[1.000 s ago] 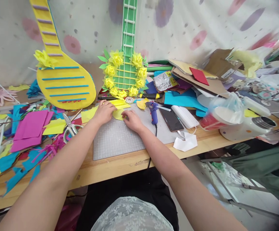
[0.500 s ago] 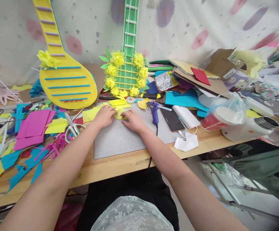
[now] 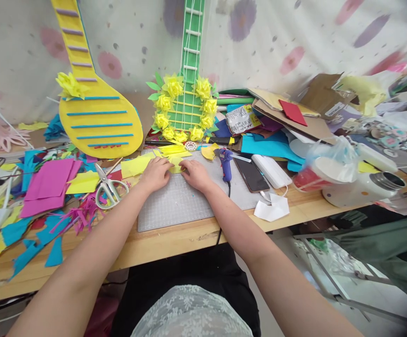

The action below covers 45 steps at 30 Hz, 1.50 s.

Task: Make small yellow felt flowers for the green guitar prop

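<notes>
One yellow paper piece (image 3: 175, 166) over gray mat (image 3: 177, 206), between left hand (image 3: 157, 175) and right hand (image 3: 195, 175); fingers of both curled at its edges, grip cannot be told from here.

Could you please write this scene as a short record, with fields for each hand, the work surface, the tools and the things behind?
Left hand: fingers at the left side of a small yellow paper piece; grip unclear
Right hand: fingers at its right side; grip unclear
Work surface: gray gridded cutting mat on a wooden table
Tools: blue hot glue gun right of the right hand; scissors left of the left hand
Behind: yellow lute-shaped craft; green lute-shaped craft edged with yellow flowers
</notes>
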### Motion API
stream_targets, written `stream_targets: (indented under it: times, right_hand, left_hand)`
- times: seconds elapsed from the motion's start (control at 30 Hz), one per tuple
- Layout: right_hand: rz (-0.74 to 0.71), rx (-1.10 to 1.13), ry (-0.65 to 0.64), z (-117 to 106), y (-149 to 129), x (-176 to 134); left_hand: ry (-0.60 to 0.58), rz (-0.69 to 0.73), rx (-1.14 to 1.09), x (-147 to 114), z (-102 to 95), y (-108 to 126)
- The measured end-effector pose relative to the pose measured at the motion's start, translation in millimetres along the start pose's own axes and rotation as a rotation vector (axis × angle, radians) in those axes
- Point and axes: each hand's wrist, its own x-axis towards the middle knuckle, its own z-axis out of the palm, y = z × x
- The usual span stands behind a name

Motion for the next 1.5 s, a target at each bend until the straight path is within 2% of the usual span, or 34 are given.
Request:
stream_targets:
  times: [0.17,0.43,0.63,0.9,1.3,1.5]
  right_hand:
    - [0.044,-0.021,0.022,3,-2,3]
    - [0.105,0.118,0.092,5,0,0]
    - [0.119,0.16,0.094,3,-1,-1]
    - [0.202,0.238,0.126,8,-1,2]
    - [0.368,0.16,0.11,15,-7,11]
    - [0.386,0.106,0.135,20,-10,12]
  left_hand:
    - [0.061,-0.056,-0.07,-4,8.0,5]
    - [0.175,-0.243,-0.182,-8,18.3,7]
    - [0.192,-0.257,-0.206,-10,18.6,7]
    - [0.225,-0.392,-0.273,-6,17.9,9]
    - [0.23,-0.511,-0.223,3,23.4,17]
    - [0.251,-0.532,-0.158,4,23.7,25]
